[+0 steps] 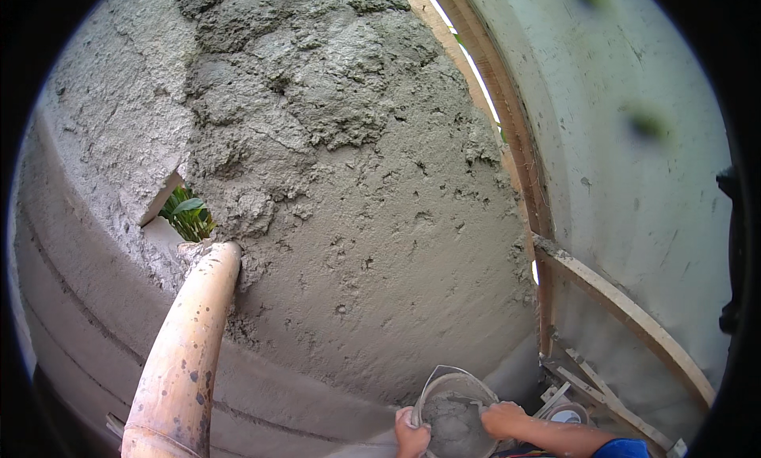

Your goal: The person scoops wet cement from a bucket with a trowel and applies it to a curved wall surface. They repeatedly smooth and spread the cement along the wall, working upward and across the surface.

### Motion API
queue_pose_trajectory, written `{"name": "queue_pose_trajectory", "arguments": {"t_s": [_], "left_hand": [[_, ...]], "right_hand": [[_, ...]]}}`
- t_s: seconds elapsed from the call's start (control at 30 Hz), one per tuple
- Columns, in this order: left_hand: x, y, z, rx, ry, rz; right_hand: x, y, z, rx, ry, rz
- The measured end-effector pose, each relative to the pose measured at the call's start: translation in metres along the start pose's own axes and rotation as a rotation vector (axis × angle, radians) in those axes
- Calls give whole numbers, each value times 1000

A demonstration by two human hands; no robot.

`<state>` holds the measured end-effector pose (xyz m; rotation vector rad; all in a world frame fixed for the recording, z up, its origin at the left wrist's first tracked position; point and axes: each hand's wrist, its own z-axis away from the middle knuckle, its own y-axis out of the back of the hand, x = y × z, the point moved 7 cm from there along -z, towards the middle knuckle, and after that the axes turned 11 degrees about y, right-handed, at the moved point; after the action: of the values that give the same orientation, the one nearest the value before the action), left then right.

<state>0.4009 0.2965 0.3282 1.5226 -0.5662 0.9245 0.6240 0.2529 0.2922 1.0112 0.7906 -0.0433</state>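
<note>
A bucket [432, 385] of wet grey mortar [458, 428] stands at the lower edge of the view, just below the plastered wall. Its thin handle lies up against the far side of the rim. My left hand [412, 436] is closed over the left side of the bucket's rim. On the opposite side, my right hand [504, 421] has its fingers curled at the right rim, near the mortar; its fingertips are partly hidden. Fresh grey plaster [380, 260] covers the wall ahead, rough and lumpy at the top, smoother lower down.
A thick bamboo pole [181, 355] slants from the lower left into the wall beside a hole showing green leaves [189, 214]. Wooden beams [626, 311] and a pale sheet [634, 196] stand at right. Another container [569, 414] sits by my right forearm.
</note>
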Motion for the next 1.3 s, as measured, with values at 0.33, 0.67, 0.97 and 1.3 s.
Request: {"name": "queue_pose_trajectory", "arguments": {"t_s": [0.33,0.67,0.97,1.3], "left_hand": [[40,-46,-4,-99,-196,-81],[75,-78,-11,-118,-193,41],[129,-84,-1,-183,-430,57],[162,-92,18,-344,-400,240]], "right_hand": [[30,31,36,-48,-107,70],[56,30,58,-152,-77,-31],[72,54,100,-49,-176,-299],[61,28,125,-118,-370,-1086]]}}
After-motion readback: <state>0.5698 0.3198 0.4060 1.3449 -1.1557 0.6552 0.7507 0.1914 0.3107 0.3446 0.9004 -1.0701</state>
